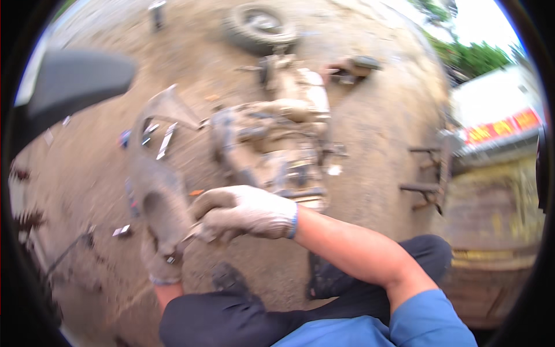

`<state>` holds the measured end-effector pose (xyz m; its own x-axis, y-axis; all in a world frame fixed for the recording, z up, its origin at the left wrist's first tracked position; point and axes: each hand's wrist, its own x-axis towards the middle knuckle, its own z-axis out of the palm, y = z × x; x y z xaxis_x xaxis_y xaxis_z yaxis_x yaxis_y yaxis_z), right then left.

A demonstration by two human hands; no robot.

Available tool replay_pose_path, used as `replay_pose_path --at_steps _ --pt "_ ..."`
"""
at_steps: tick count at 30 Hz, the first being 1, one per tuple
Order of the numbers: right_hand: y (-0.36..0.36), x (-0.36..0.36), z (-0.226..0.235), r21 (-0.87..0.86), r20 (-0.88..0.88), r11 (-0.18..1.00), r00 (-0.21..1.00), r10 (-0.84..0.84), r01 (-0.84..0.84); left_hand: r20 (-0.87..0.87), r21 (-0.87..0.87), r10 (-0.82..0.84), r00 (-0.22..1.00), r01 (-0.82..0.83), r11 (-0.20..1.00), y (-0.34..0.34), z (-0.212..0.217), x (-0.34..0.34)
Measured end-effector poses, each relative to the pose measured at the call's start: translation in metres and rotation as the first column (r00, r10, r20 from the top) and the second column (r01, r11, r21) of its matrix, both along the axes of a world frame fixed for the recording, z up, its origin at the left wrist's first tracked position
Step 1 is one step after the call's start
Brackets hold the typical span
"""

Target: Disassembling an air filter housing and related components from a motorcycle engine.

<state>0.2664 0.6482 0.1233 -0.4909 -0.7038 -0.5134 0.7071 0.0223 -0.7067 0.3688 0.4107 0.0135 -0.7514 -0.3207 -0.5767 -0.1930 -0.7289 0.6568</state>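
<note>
Bare brown dirt ground (370, 127) fills nearly everything under the person, who squats on it with dark trousers and dark shoes showing at the bottom of the view. On that dirt lies a stripped, mud-caked vehicle frame with its engine and metal parts (277, 139), stretching away from the person, and a worn black rubber tyre (258, 26) rests at its far end. Nearer, just left of the frame, a long curved grey body panel, dusty and bent (157, 179), runs from the frame down to the person's hands. The right hand (245, 213), in a dirty whitish work glove with a blue cuff, is closed over a small metal tool or fastener at the panel's lower edge; blur hides what it is. The left hand (157, 263), gloved the same way, grips the panel's lower end from beneath. Small shiny metal pieces (165, 139) lie scattered on the dirt beside the panel's upper part, well apart from both hands.
</note>
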Motion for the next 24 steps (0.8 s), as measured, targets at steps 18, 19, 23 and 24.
replay_pose_path --at_steps 18,19,23,24 --pt "0.335 0.178 0.326 0.674 -0.728 0.012 0.662 0.181 0.738 -0.593 -0.594 -0.805 0.014 0.668 0.448 0.393 0.22 -0.149" --pt "0.343 0.206 0.341 0.685 -0.715 -0.052 0.684 0.146 0.727 -0.648 -0.534 -0.737 -0.191 0.804 0.261 0.421 0.222 -0.145" --pt "0.365 0.29 0.349 0.712 -0.7 -0.131 0.713 -0.043 0.69 -0.452 -0.306 -0.892 0.006 0.938 0.161 0.492 0.262 -0.055" --pt "0.363 0.307 0.346 0.706 -0.707 -0.145 0.701 -0.091 0.693 -0.421 -0.33 -0.906 -0.053 0.939 0.099 0.497 0.27 -0.034"
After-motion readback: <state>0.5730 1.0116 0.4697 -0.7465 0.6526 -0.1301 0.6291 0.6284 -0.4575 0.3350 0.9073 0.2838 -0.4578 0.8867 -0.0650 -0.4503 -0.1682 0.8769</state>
